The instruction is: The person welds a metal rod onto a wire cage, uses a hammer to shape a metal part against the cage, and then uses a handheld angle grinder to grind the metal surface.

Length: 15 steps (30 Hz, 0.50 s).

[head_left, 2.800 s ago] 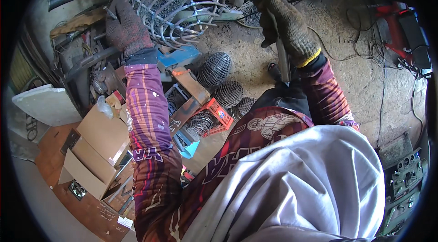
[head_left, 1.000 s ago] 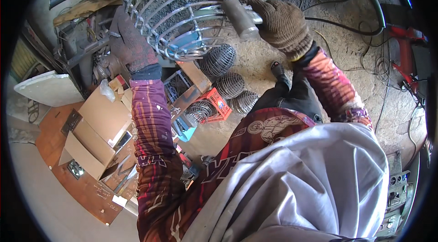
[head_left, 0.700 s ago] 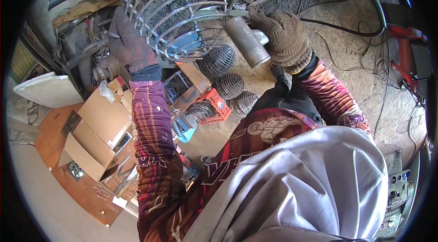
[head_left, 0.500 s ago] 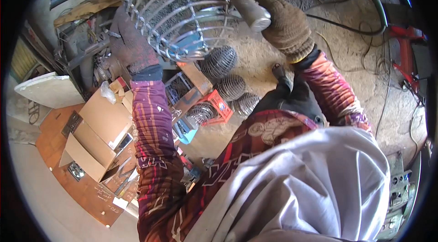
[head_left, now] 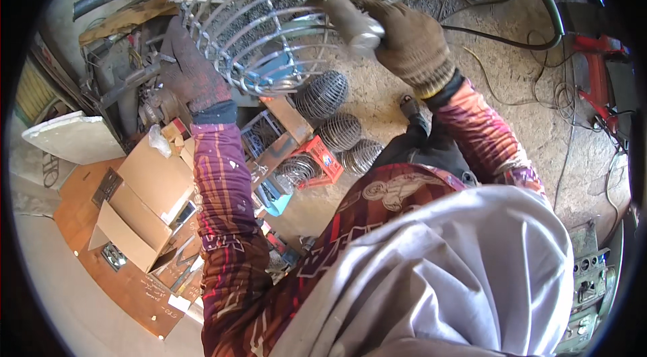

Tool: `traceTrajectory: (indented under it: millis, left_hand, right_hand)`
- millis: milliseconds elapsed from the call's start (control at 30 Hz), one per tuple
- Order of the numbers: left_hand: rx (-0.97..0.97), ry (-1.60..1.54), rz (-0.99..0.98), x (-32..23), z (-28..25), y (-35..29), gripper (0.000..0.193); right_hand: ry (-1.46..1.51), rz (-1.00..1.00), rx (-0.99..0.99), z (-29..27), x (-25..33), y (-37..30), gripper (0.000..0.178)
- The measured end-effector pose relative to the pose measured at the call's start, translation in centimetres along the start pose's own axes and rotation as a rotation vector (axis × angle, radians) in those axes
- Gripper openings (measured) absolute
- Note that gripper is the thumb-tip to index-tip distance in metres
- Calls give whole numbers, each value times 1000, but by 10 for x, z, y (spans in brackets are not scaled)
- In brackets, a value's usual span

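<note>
A round wire cage [head_left: 249, 20] made of bent steel rods stands tilted at the top of the head view. My left hand [head_left: 192, 74], in a dark glove, grips the cage at its lower left side. My right hand [head_left: 411, 44], in a brown knitted glove, is closed around a grey metal cylinder, likely a hammer head [head_left: 350, 17], whose end is against the cage's right side. Through the rods a pale blue disc [head_left: 286, 47] shows inside the cage.
Several small wire coil domes [head_left: 337, 131] lie on the dirt floor below the cage, beside a red tray [head_left: 317, 161]. Open cardboard boxes [head_left: 148, 195] sit at the left. Cables and a red power tool [head_left: 596, 71] lie at the right; a green hose [head_left: 552, 13] curves above.
My right hand has swung the metal cylinder down and back up against the cage's right side. My left hand has stayed on the cage, which shifted slightly.
</note>
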<state>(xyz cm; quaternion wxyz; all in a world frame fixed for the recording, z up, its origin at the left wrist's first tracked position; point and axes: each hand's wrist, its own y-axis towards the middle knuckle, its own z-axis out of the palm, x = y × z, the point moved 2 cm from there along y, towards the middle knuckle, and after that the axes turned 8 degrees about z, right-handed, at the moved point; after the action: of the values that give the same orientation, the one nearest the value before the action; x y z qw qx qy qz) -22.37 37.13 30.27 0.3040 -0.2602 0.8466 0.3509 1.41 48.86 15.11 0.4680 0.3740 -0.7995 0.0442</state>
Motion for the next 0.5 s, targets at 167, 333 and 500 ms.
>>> traceTrajectory:
  millis: [167, 333, 500]
  left_hand:
    - [-19, 31, -30, -1, 2, -3, 38]
    - [-54, -44, -34, 3, 2, -5, 36]
    - [-36, -104, -74, 5, 2, -3, 35]
  right_hand:
    - [132, 205, 59, -1, -7, -35, 48]
    - [290, 311, 39, 24, -26, -63, 45]
    - [430, 409, 10, 24, -19, -72, 48]
